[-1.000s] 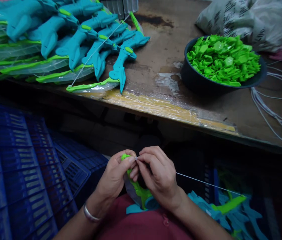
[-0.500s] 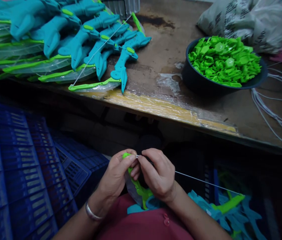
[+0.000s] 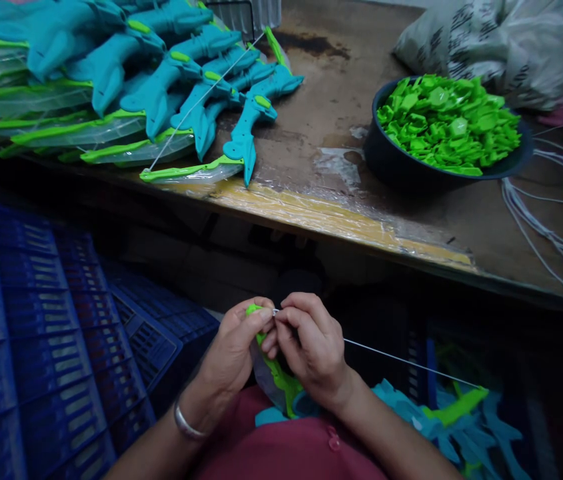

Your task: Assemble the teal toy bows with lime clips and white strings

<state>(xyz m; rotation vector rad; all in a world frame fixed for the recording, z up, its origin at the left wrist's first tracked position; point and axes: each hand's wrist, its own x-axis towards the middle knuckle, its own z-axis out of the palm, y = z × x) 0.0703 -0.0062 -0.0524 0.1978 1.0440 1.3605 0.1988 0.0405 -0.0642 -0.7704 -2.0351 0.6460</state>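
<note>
My left hand (image 3: pixel 234 350) is closed around the green tip of a toy bow (image 3: pixel 276 377), thumb and forefinger pinched on its upper end, and my right hand (image 3: pixel 311 347) meets it from the three o'clock side, fingertips pressed together on the end of a thin white string (image 3: pixel 401 360) right where it reaches that tip. The two hands touch at the fingertips, low in the view, over my lap. The bow runs down from my left hand toward six o'clock, its green limb and clear strip passing between my palms, its teal grip showing just below my right hand. The string stretches taut from my fingers toward four o'clock, ending at the bow's other green tip (image 3: pixel 456 403), which lies among more teal and green bow parts (image 3: pixel 486 427) heaped at my right. A silver bangle (image 3: pixel 186 427) sits on my left wrist. At nine o'clock from my hands stand stacked blue crates (image 3: pixel 36 333). Above, toward twelve o'clock, the worn tabletop (image 3: pixel 321 193) begins, its near edge covered in clear tape. On it at eleven o'clock lies a pile of finished teal bows (image 3: pixel 161 87) with green limbs, one string crossing them. At one o'clock sits a dark bowl (image 3: pixel 396 167) heaped with small green plastic pieces (image 3: pixel 448 120), a printed sack (image 3: pixel 501 40) behind it, and loose white strings (image 3: pixel 546 227) trailing across the tabletop at two o'clock.
</note>
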